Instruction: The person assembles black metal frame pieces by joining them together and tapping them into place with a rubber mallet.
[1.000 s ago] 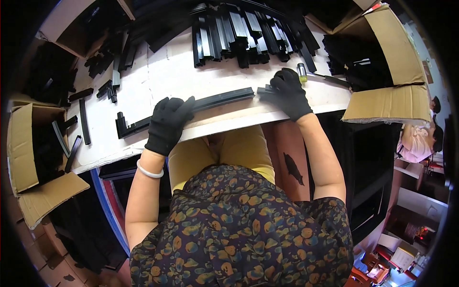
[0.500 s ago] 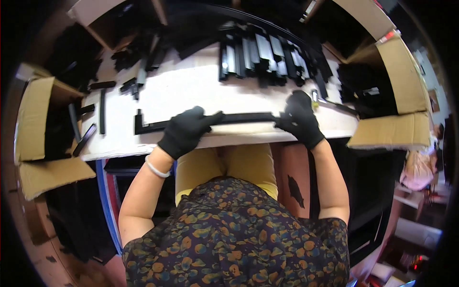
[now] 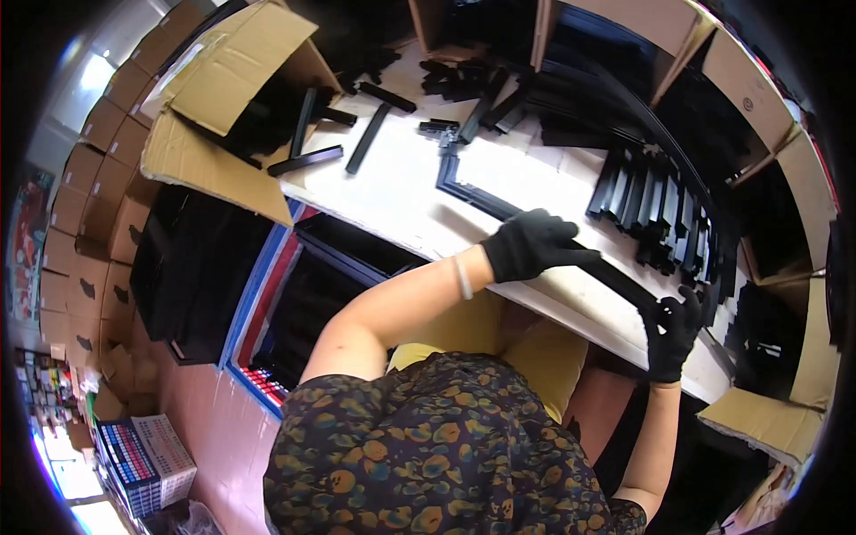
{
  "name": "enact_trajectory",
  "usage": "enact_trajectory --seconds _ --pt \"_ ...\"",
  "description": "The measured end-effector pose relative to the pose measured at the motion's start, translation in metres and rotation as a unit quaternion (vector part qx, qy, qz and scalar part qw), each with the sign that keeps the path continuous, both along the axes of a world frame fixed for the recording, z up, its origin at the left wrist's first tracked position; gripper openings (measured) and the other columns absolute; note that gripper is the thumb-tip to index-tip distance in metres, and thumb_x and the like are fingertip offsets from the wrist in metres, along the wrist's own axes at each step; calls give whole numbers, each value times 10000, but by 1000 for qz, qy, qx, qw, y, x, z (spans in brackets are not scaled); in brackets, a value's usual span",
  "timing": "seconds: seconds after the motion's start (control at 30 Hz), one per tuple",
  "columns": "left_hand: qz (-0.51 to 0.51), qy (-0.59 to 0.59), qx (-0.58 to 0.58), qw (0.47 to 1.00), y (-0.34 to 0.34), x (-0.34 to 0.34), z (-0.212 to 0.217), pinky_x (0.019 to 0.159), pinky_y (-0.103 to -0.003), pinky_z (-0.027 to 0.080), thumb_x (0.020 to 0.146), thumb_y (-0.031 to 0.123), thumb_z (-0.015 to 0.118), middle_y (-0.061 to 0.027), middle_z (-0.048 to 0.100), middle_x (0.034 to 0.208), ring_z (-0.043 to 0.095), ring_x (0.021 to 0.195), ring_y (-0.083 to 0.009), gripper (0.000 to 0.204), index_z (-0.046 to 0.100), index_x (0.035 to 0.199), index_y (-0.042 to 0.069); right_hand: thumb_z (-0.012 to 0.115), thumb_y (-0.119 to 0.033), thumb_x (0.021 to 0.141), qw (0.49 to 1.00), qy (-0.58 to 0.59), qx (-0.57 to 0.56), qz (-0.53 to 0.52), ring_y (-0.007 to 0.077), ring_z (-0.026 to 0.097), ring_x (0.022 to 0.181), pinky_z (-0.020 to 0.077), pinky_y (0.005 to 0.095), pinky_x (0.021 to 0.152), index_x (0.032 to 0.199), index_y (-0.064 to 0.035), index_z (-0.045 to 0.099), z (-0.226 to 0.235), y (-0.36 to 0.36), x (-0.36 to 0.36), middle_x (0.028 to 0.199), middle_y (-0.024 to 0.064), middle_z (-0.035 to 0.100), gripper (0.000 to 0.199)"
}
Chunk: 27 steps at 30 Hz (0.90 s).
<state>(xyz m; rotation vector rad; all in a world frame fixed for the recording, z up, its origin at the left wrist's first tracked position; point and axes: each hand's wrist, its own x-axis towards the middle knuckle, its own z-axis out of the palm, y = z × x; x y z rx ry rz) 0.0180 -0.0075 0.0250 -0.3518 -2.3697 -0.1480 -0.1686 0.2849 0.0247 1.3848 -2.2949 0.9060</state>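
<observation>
My left hand (image 3: pixel 530 247), in a black glove, is closed around the middle of a long black L-shaped bar (image 3: pixel 620 281). The bar runs slantwise above the front edge of the white tabletop (image 3: pixel 410 209), and a short piece turns up from its far left end. At its other end my right hand (image 3: pixel 675 332), gloved in black too, grips with bent fingers. What lies inside those fingers is partly hidden. Beside the bar's turned-up end lies a small dark metal piece (image 3: pixel 439 127).
A row of black strips (image 3: pixel 655 209) lies at the back right. Loose black pieces (image 3: pixel 367 138) lie on the left, near an open cardboard box (image 3: pixel 227 169). Another box flap (image 3: pixel 767 423) juts out at the right. Stacked cartons (image 3: pixel 89 259) stand at far left.
The view has swung left, so the table and bar now appear slanted. Both hands stay on the bar, and its left end has come close to the small metal piece.
</observation>
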Motion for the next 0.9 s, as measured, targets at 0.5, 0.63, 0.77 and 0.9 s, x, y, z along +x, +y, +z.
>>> enact_trajectory --seconds 0.5,0.63,0.77,0.9 --pt "510 94 64 852 -168 107 22 977 -449 462 844 119 692 -170 656 1154 567 1147 -342 390 648 1230 80 755 -31 772 981 184 59 -25 368 408 1377 405 446 1042 978 -57 718 12 -6 21 1192 112 666 211" --pt "663 -217 105 709 -220 147 -22 915 -478 484 879 332 663 -185 669 1022 637 1011 -365 431 612 1252 122 675 69 805 996 80 -25 -40 377 415 1375 434 431 1020 1140 -34 668 7 0 35 1245 147 635 351" --pt "657 -184 112 723 -227 172 -34 758 -441 536 923 361 610 -180 686 893 680 862 -338 341 680 1146 112 671 72 829 995 87 -54 -15 401 475 1314 390 485 1081 1177 -25 634 20 -18 61 1200 149 636 363" --pt "534 18 406 742 -201 175 -20 773 -406 539 931 375 594 -185 700 976 687 807 -304 405 670 1201 83 669 67 832 997 47 -48 28 401 506 1279 397 479 1069 1186 -39 631 20 -37 84 1173 142 642 371"
